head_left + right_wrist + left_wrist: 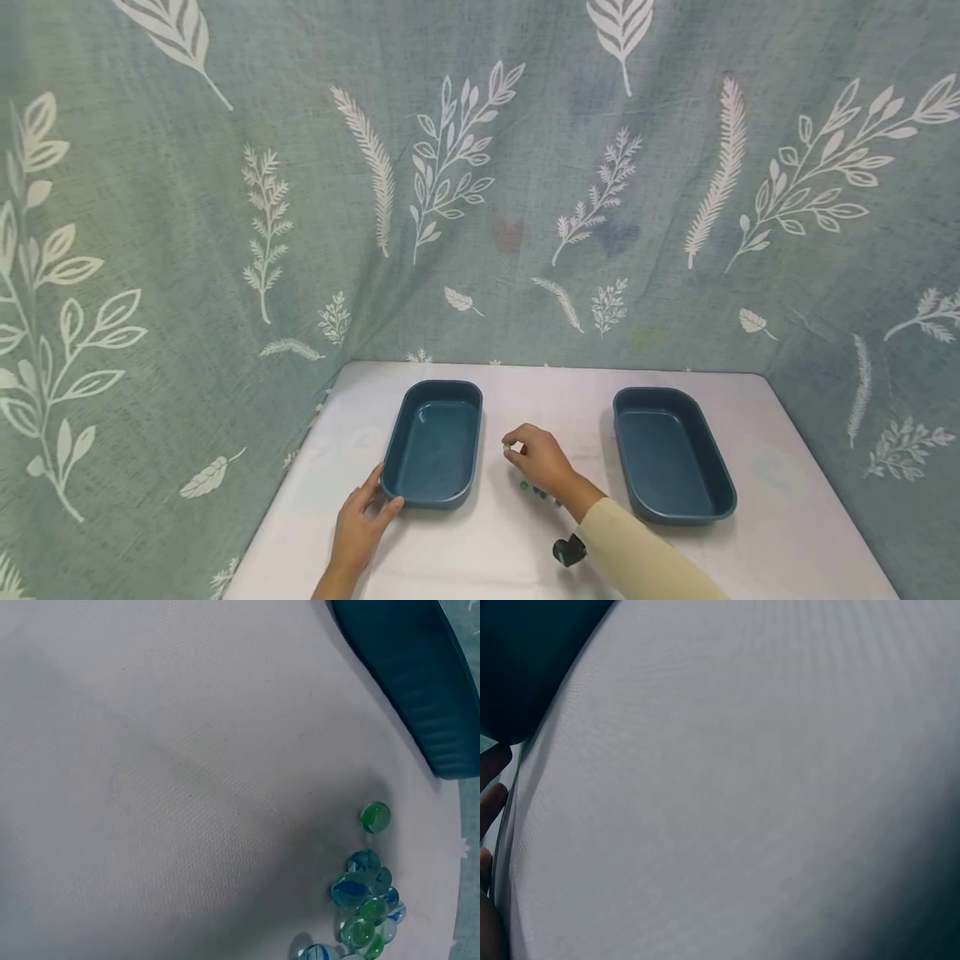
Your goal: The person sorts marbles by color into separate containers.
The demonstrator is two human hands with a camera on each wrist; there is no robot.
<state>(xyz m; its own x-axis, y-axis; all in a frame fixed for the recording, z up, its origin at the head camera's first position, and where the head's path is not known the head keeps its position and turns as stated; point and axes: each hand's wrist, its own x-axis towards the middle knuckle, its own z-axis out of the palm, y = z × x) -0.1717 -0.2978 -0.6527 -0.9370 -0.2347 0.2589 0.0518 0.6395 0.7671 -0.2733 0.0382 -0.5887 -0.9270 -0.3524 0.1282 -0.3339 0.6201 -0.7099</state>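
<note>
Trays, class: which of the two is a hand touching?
The left tray in the head view: the left hand touches its near-left corner; the right tray stands untouched.

White table in front of me: one dark blue tray on my left, second tray right, green and blue marbles bunched between.

head: above, forward-down, widest, faces tabletop | left wrist: close, over tabletop | right wrist: close, downward, marbles at lower right | head/right wrist share: marbles
</note>
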